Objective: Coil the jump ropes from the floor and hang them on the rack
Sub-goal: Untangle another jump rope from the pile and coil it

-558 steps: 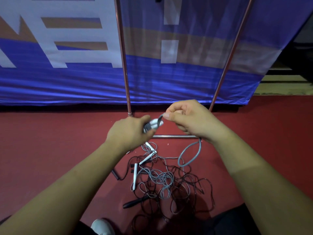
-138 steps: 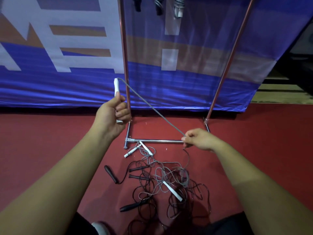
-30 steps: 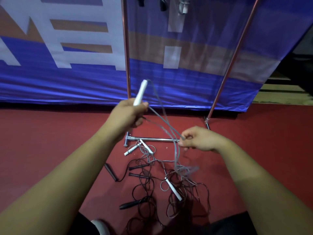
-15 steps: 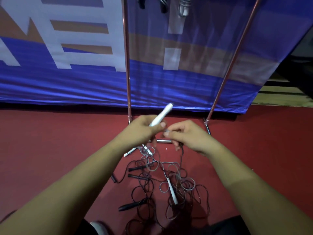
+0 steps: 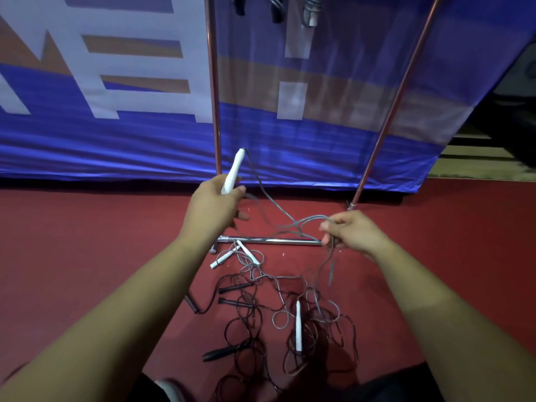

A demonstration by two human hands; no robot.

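Two forearms stretched forward, left hand [image 5: 214, 206] higher, fist closed round a tilted white handle [image 5: 235, 168], right hand [image 5: 353, 233] lower, pinching the grey rope [image 5: 278, 209] slack between them, other ropes [image 5: 249, 311] tangled on the floor [image 5: 87, 242]

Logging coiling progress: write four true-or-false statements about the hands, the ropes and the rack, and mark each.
1. The left hand grips a white plastic jump-rope handle. True.
2. The right hand is empty. False: it pinches loops of thin grey cord.
3. Coiled ropes hang at the top of the copper-coloured metal rack. True.
4. The red floor holds no ropes. False: tangled black ropes and loose white handles lie there.
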